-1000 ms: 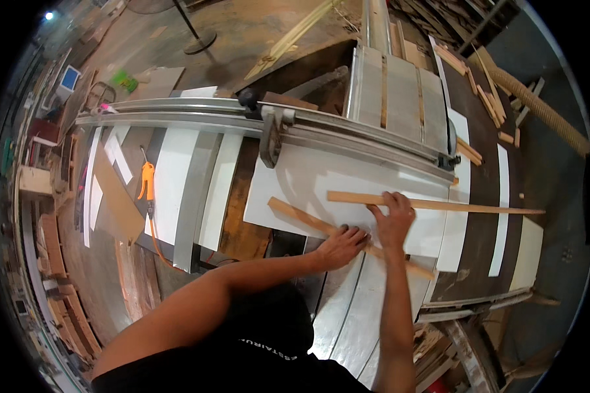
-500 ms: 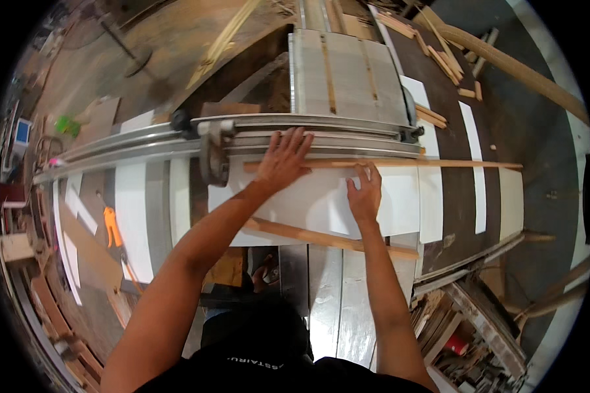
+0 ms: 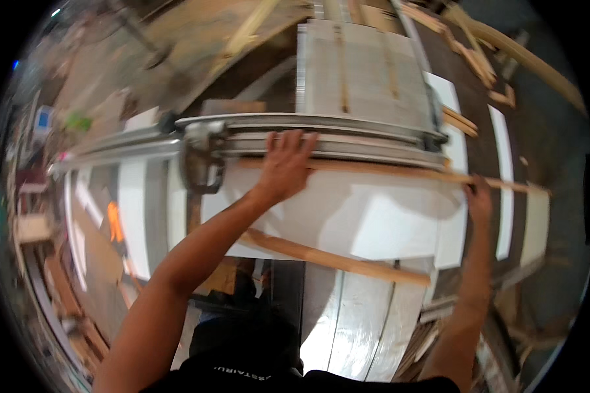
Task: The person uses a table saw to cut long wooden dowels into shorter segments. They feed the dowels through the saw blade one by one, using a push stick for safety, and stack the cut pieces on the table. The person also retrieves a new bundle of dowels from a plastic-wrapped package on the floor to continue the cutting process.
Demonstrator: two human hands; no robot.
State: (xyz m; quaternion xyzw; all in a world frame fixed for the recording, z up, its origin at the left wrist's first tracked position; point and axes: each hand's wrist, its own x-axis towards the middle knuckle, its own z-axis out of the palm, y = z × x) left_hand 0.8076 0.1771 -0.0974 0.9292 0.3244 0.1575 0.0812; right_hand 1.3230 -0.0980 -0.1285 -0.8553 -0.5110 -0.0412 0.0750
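Observation:
A long, thin wooden strip (image 3: pixel 373 168) lies along the front of a metal fence (image 3: pixel 347 145). My left hand (image 3: pixel 285 171) rests flat over the strip's left part, its fingers stretched onto the fence. Toward the strip's right end, my right hand (image 3: pixel 480 196) is closed on the strip, thumb and fingers pinching its near edge; the grip is slightly blurred. Below the strip is a white panel (image 3: pixel 321 203). A second wooden strip (image 3: pixel 347 262) lies slanted across the panel's near edge, untouched by either hand.
A metal clamp-like stop (image 3: pixel 202 157) sits on the fence left of my left hand. Beyond the fence is a slotted metal table (image 3: pixel 367 72). An orange-handled tool (image 3: pixel 115 221) lies at the left. Several wood pieces (image 3: pixel 475 62) are at the far right.
My right hand has moved right along the strip and closed on it near the end. My left hand stays at the fence. The whole view has shifted slightly.

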